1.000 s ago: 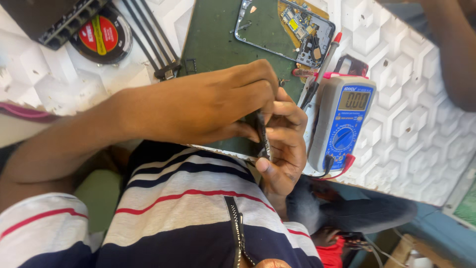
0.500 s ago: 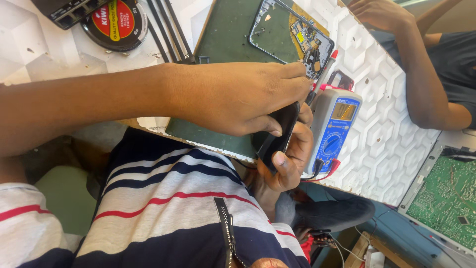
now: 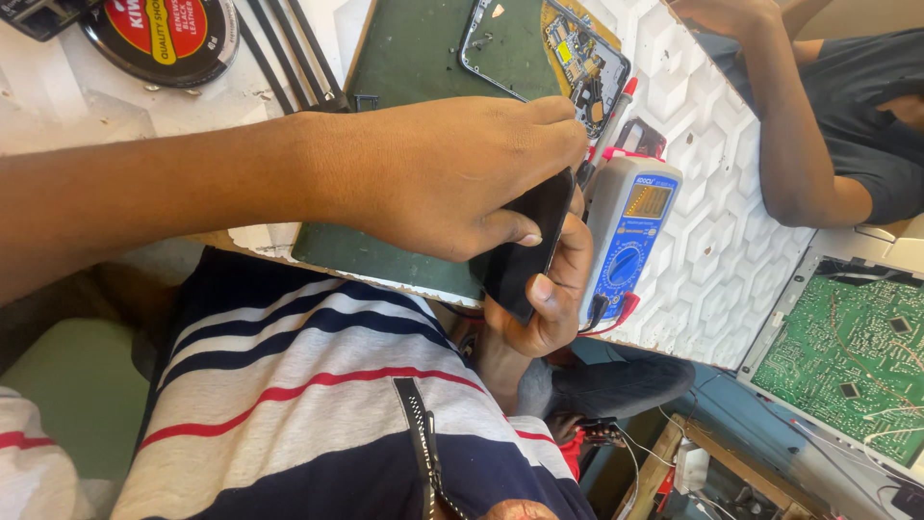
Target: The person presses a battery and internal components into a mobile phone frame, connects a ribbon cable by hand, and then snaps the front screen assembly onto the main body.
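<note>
A black flat phone [image 3: 525,252] is held between both hands at the near edge of a green work mat [image 3: 414,58]. My left hand [image 3: 433,178] reaches in from the left, with its fingers curled over the phone's top and its thumb pressing the dark face. My right hand [image 3: 553,299] comes up from below, cups the phone's lower end and lays its thumb on the face. The phone stands tilted on edge, partly hidden by my left fingers.
A blue multimeter [image 3: 630,241] with red leads lies just right of the hands. On the mat behind lies an opened phone frame with its circuit board [image 3: 577,48]. A round red-and-black tin [image 3: 164,34] is far left. Another person's arm [image 3: 789,125] and a green circuit board [image 3: 857,356] are at right.
The phone has turned from edge-on to showing its dark face and sits more upright. My left hand has slid right over its top; the view has shifted left.
</note>
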